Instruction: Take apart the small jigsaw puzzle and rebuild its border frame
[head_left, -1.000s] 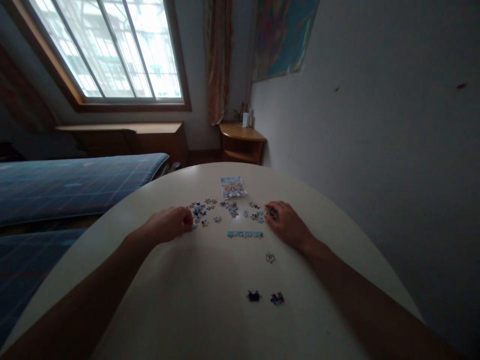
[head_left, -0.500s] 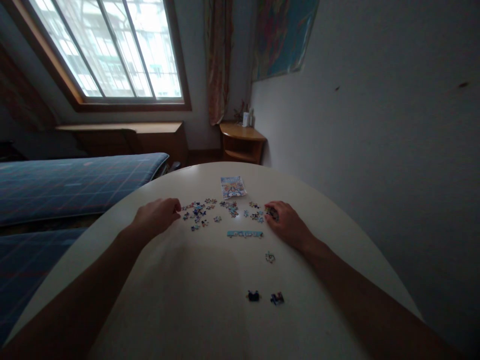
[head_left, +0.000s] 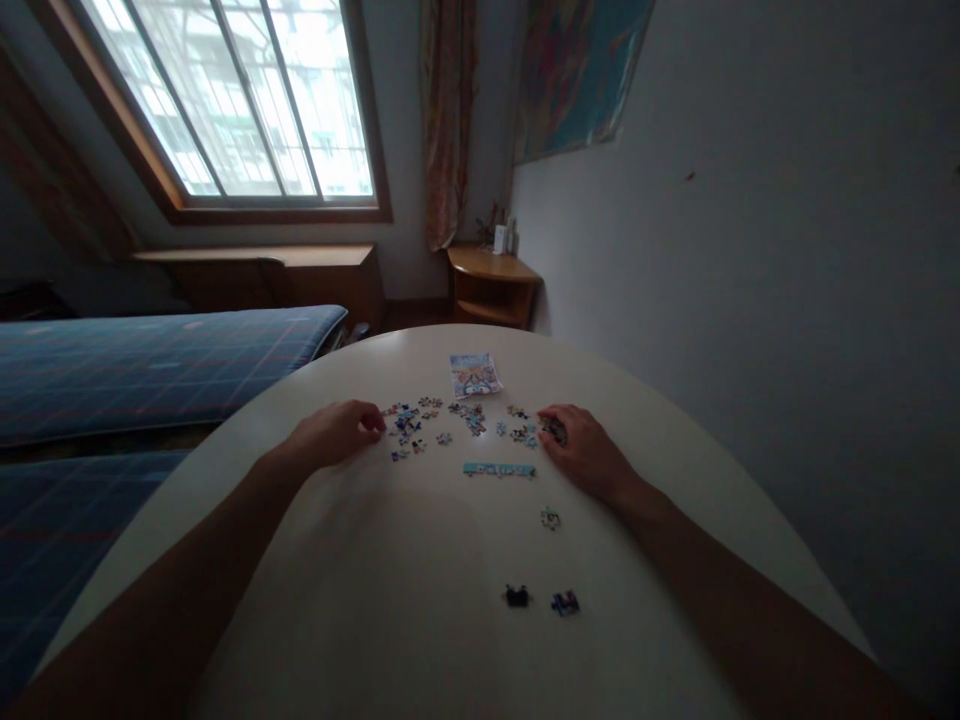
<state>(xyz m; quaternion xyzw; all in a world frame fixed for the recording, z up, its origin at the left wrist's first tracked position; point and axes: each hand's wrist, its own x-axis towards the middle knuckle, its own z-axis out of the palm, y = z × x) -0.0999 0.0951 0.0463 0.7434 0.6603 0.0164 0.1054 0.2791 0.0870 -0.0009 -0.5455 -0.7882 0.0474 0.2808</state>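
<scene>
At the left edge of a loose spread of jigsaw puzzle pieces (head_left: 407, 422), my left hand (head_left: 341, 434) is closed, thumb and fingertips brought together. Anything between those tips is too small to make out. My right hand (head_left: 583, 450) curls around several puzzle pieces (head_left: 555, 429) on the right, partly hidden by its fingers. More pieces (head_left: 523, 434) lie just left of that hand. Between the hands, a joined light-blue strip of puzzle pieces (head_left: 499, 470) lies flat on the table.
A round white table (head_left: 360, 600) holds everything. Behind the pieces lies a printed picture sheet or packet (head_left: 475, 376). Nearer me are a pale single piece (head_left: 550, 519) and two dark pieces (head_left: 517, 597). A blue plaid mattress (head_left: 165, 370) stands left, a wall (head_left: 750, 300) right.
My left hand has shifted slightly right, its thumb and fingers now making a rounder loop. My right hand stays around its pieces. The whole view has drifted a little.
</scene>
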